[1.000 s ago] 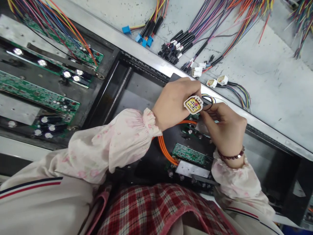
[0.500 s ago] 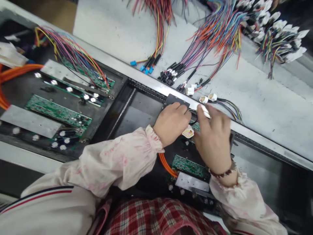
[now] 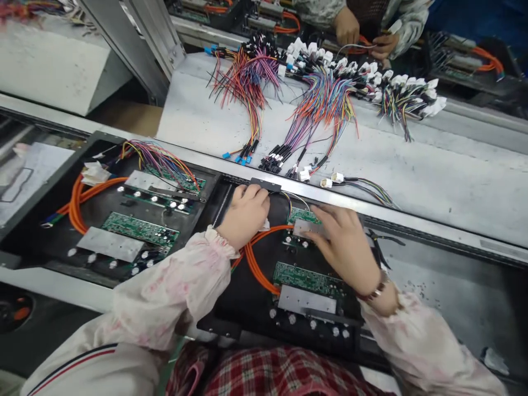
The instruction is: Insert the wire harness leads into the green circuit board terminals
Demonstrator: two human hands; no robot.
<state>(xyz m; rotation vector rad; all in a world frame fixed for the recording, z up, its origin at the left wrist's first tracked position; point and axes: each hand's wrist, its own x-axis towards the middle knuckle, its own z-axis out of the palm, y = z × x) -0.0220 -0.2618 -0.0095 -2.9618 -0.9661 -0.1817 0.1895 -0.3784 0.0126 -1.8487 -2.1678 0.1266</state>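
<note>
My left hand (image 3: 247,217) is closed, its fingers curled down at the back left corner of the near black case (image 3: 225,308). A bit of a white connector (image 3: 266,225) shows beside its palm; whatever the fingers grip is hidden. My right hand (image 3: 346,247) hovers above the upper green circuit board (image 3: 303,215), thumb and fingers apart, nothing visible between them. Thin wires (image 3: 289,203) arch between the hands, with a white one close to my right fingertips. Under the right thumb lies a silver heat sink (image 3: 306,228). Orange cables (image 3: 251,264) loop inside the case.
A second black case (image 3: 93,206) with boards and orange cables stands to the left. Beyond the metal rail (image 3: 330,198), bundles of coloured wires (image 3: 325,99) lie on a pale slanted shelf (image 3: 454,165). Pliers (image 3: 381,242) rest at right. Across the bench, a co-worker's hands (image 3: 346,27) hold a wire.
The view has tilted up, bringing in the co-worker. My right hand has left the white piece it touched near the rail and now spreads over the board. My left hand has shifted away leftward.
</note>
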